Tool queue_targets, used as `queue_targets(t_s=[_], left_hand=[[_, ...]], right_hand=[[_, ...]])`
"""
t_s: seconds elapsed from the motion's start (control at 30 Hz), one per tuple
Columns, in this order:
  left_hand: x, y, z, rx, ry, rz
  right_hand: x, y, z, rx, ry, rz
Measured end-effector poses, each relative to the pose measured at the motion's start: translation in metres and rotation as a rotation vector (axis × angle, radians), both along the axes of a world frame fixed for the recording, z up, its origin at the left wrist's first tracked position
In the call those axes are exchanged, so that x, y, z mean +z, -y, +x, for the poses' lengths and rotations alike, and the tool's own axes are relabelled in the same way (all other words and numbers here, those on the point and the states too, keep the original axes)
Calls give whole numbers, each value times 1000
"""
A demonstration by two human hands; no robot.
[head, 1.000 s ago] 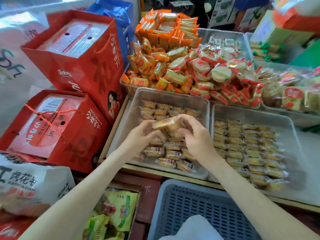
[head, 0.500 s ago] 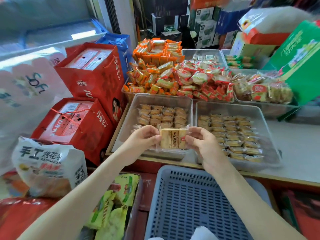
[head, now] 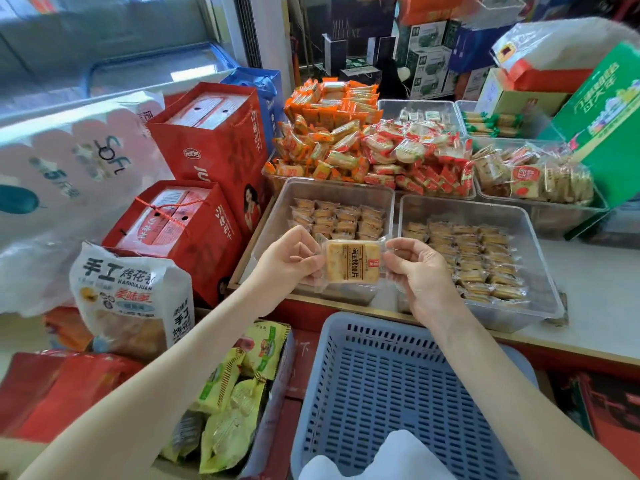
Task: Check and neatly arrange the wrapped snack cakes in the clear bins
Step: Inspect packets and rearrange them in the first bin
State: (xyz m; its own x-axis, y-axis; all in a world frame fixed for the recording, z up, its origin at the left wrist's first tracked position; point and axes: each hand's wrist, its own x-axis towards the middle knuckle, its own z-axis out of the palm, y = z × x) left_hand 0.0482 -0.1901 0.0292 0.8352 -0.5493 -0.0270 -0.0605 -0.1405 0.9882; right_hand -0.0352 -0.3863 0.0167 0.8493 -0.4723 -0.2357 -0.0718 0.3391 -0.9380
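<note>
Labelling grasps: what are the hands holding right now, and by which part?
One wrapped snack cake, held between both hands: the left hand pinches its left edge, the right hand pinches its right edge.

The snack cake (head: 352, 261) is wrapped in glossy clear film. Beyond the matt, perforated plastic basket (head: 381, 386), the bins (head: 275, 216) are formed of smooth transparent plastic.
</note>
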Motion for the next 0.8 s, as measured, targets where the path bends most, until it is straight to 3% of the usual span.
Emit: queue_targets(t_s=[0.27,0.4,0.47,0.53,0.7,0.8], left_hand=[[3,-4,0,42,-165,-103],[-2,6,-1,120,-193,-23],[-6,12,-2,225,-61,158],[-6,20,-7,162,2,231],[-1,45,-19,-23,-237,-62],[-5,43,-10,-3,-310,-179]], right_hand=[[7,-3,2,40,24,179],[10,-4,2,3,38,210],[11,-6,2,-38,40,104],[13,-12,2,-54,37,-106],[18,-41,-4,177,197,-539],[23,-33,-4,198,281,-560]])
